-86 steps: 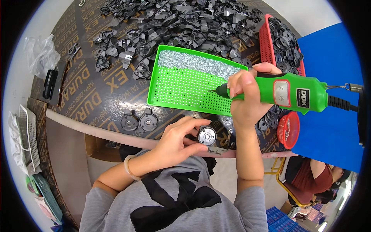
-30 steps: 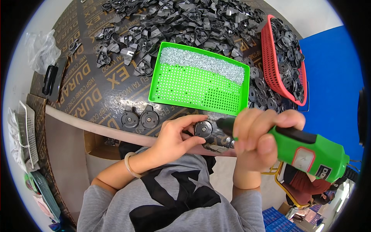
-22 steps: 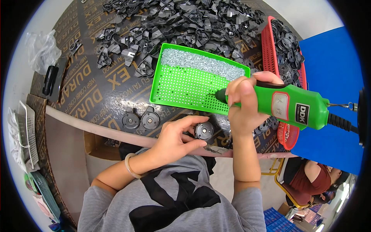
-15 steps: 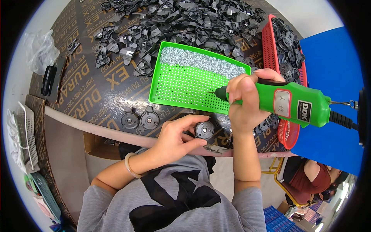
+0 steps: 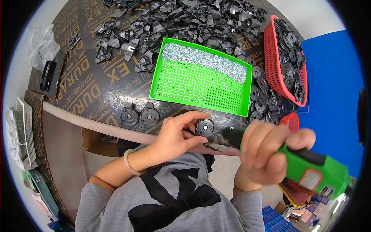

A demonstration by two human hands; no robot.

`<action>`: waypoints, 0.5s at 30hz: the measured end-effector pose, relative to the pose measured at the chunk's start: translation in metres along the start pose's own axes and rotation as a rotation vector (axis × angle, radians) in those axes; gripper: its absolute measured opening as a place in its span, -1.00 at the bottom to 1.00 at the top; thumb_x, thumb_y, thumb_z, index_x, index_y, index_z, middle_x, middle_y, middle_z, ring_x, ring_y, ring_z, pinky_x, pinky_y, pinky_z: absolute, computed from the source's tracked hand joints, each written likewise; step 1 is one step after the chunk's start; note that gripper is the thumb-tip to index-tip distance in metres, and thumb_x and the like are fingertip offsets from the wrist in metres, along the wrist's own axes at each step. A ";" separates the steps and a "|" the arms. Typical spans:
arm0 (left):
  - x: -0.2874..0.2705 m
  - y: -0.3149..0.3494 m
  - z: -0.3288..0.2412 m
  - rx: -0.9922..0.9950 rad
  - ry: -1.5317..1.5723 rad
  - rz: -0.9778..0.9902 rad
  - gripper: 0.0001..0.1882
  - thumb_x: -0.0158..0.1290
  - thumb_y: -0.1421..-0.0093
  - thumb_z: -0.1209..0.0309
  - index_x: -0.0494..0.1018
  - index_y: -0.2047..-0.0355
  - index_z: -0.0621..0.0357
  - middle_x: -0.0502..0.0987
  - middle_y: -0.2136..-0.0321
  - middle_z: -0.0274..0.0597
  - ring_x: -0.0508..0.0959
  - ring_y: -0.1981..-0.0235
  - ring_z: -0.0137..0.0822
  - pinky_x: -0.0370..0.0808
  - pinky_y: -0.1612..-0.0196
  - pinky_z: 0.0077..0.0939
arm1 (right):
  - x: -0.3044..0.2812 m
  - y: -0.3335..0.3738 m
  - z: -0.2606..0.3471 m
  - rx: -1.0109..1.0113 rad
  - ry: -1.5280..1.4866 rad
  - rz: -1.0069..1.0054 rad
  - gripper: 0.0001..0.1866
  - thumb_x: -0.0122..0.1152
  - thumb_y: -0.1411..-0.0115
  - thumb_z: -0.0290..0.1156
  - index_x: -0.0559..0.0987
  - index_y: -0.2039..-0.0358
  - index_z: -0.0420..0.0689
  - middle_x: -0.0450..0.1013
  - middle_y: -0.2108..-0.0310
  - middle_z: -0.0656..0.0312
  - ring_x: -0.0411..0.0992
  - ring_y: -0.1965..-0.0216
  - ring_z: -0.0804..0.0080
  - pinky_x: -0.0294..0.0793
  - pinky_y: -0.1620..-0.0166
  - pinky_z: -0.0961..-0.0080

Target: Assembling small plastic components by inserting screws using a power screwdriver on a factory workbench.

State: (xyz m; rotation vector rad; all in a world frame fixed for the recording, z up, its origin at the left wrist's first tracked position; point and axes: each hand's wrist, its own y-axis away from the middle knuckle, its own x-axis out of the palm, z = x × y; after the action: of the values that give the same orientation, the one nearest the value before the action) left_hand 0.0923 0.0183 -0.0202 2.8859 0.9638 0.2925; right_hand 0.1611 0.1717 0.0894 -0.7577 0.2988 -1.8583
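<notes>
My left hand (image 5: 181, 131) pinches a round black plastic part (image 5: 205, 128) with a pale centre, between thumb and forefinger at the table's near edge. My right hand (image 5: 266, 152) is wrapped round a green electric screwdriver (image 5: 324, 170), smeared by motion. Its dark nose points left toward the round part, a short gap apart; the bit's tip is too blurred to make out. Left of my left hand, two similar round black parts, one (image 5: 130, 116) beside the other (image 5: 149, 116), lie on the table. Beyond my hands lies a green perforated tray (image 5: 185, 83) with small silvery screws (image 5: 201, 62) heaped along its far side.
Many angular black plastic parts (image 5: 185, 23) cover the far table. A red basket (image 5: 273, 62) of black discs stands at the right, with loose discs (image 5: 262, 96) beside it and a small red container (image 5: 290, 121) nearer. A clear plastic bag (image 5: 40, 48) lies far left.
My right hand has brought the screwdriver from over the green tray down toward me, its nose now near the round part. My left hand keeps its hold almost unmoved.
</notes>
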 end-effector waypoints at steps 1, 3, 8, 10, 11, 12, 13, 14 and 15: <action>0.000 0.000 -0.002 -0.006 -0.035 0.000 -0.37 0.26 -0.02 0.73 0.41 -0.14 0.22 0.40 0.41 -0.36 0.41 0.41 -0.62 0.45 0.38 -0.75 | -0.005 0.002 0.000 -0.011 0.032 0.113 -0.50 0.28 -0.15 -0.59 0.21 0.01 -0.11 0.35 0.67 0.26 0.32 0.68 0.36 0.35 0.55 0.38; 0.002 0.000 -0.003 0.005 -0.031 -0.012 -0.38 0.26 -0.02 0.73 0.43 -0.13 0.18 0.34 0.44 -0.40 0.36 0.44 -0.65 0.40 0.41 -0.76 | -0.011 0.009 0.000 0.003 0.042 0.253 -0.51 0.23 -0.13 -0.67 0.22 0.00 -0.15 0.37 0.64 0.22 0.35 0.66 0.33 0.36 0.54 0.35; 0.003 -0.001 0.000 0.047 -0.041 -0.055 -0.40 0.31 0.01 0.66 0.48 -0.09 0.14 0.42 0.52 -0.34 0.51 0.50 -0.61 0.55 0.42 -0.66 | -0.013 0.024 -0.006 0.047 0.081 0.182 -0.51 0.25 -0.13 -0.68 0.24 0.01 -0.13 0.41 0.55 0.18 0.39 0.60 0.32 0.38 0.50 0.33; 0.002 0.000 0.000 0.022 -0.054 -0.045 -0.40 0.31 0.01 0.65 0.48 -0.08 0.13 0.42 0.53 -0.35 0.51 0.51 -0.62 0.53 0.44 -0.68 | -0.013 0.024 -0.007 0.063 0.062 0.182 -0.53 0.27 -0.15 -0.66 0.26 0.02 -0.11 0.42 0.54 0.19 0.39 0.59 0.32 0.40 0.47 0.31; 0.002 0.000 -0.001 0.023 -0.054 -0.047 -0.40 0.31 0.01 0.65 0.48 -0.08 0.13 0.42 0.53 -0.35 0.51 0.51 -0.62 0.53 0.44 -0.68 | -0.013 0.024 -0.006 0.063 0.061 0.183 -0.53 0.27 -0.15 -0.66 0.26 0.02 -0.11 0.42 0.54 0.19 0.39 0.59 0.32 0.40 0.47 0.31; 0.001 0.000 -0.001 0.021 -0.054 -0.047 -0.41 0.31 0.01 0.65 0.48 -0.08 0.12 0.42 0.54 -0.35 0.50 0.52 -0.62 0.52 0.45 -0.68 | -0.012 0.024 -0.006 0.079 0.068 0.181 -0.54 0.27 -0.15 -0.66 0.27 0.02 -0.10 0.42 0.54 0.19 0.40 0.59 0.32 0.41 0.46 0.31; 0.002 0.000 -0.001 0.017 -0.052 -0.044 -0.41 0.31 0.01 0.65 0.49 -0.08 0.12 0.42 0.54 -0.35 0.50 0.53 -0.62 0.51 0.46 -0.67 | -0.012 0.025 -0.005 0.096 0.077 0.176 -0.55 0.26 -0.15 -0.66 0.27 0.03 -0.10 0.42 0.54 0.20 0.40 0.59 0.32 0.41 0.45 0.30; 0.002 0.000 0.000 0.017 -0.051 -0.042 -0.41 0.31 0.01 0.65 0.49 -0.08 0.12 0.42 0.54 -0.35 0.50 0.53 -0.62 0.51 0.46 -0.67 | -0.012 0.025 -0.005 0.096 0.079 0.175 -0.55 0.26 -0.15 -0.66 0.27 0.03 -0.10 0.42 0.54 0.20 0.40 0.59 0.32 0.41 0.45 0.30; 0.002 -0.001 0.001 0.021 -0.053 -0.040 -0.42 0.32 0.01 0.64 0.49 -0.07 0.13 0.42 0.56 -0.35 0.49 0.55 -0.62 0.50 0.48 -0.67 | -0.012 0.025 -0.006 0.095 0.074 0.176 -0.56 0.26 -0.15 -0.67 0.28 0.03 -0.10 0.42 0.54 0.20 0.40 0.59 0.32 0.41 0.44 0.30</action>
State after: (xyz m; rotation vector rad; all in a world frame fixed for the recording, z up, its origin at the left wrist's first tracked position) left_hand 0.0936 0.0202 -0.0209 2.8738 1.0200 0.2036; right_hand 0.1789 0.1712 0.0677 -0.5797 0.3121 -1.7238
